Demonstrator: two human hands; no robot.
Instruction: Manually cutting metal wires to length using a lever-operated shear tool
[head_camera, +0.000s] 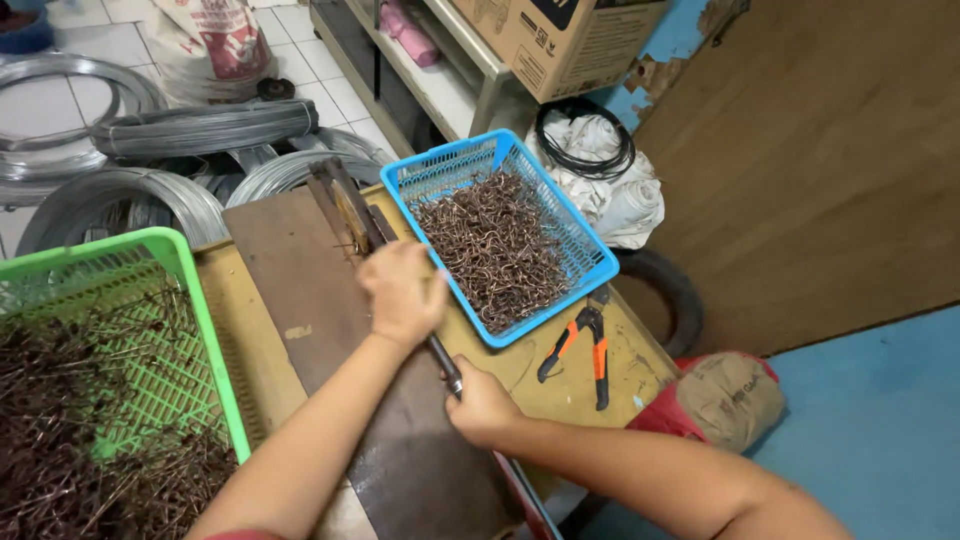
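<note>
Fingers of the left hand (403, 292) are curled over the upper part of a long metal lever (372, 232), and the right hand (480, 403) is clamped on its dark handle end lower down. It lies across the brown board (300, 290) on the table (640, 350), between the green basket (150, 330) and blue basket (560, 215) of bent wire bits. Looks rusty, stiff and heavy, so I'd grab the handle end, not the rough top.
</note>
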